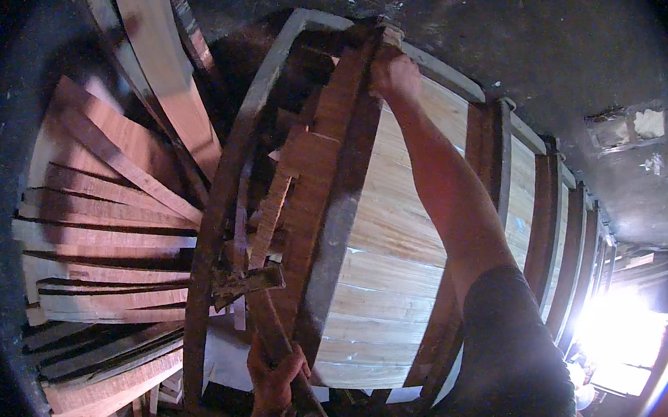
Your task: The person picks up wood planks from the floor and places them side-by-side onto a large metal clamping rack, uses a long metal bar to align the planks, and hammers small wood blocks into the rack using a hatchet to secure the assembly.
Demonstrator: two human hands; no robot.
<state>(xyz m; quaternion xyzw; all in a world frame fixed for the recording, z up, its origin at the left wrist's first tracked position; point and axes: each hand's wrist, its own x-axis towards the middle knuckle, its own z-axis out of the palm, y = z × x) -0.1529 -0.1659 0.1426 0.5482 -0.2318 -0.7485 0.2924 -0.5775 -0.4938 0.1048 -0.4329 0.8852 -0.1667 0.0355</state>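
Observation:
My left hand (276,374), low in the head view, is closed round the wooden handle of a hammer (269,320). The hammer's dark head lies over the near end of a wooden structure, among rough wood pieces. My right arm stretches up across the light planks (386,228) of that structure. At the top, my right hand (397,76) is closed on the upper end of a dark wooden beam (343,173); its fingertips are partly hidden. Reddish boards with stepped ends (313,136) run along the beam's left side.
Left of the structure, several reddish boards (119,239) fan out in a stack. Long planks (170,80) lean above them. More dark upright beams (484,140) repeat toward the right, beside a dark, stained surface (563,45). Bright light (622,335) glares at lower right.

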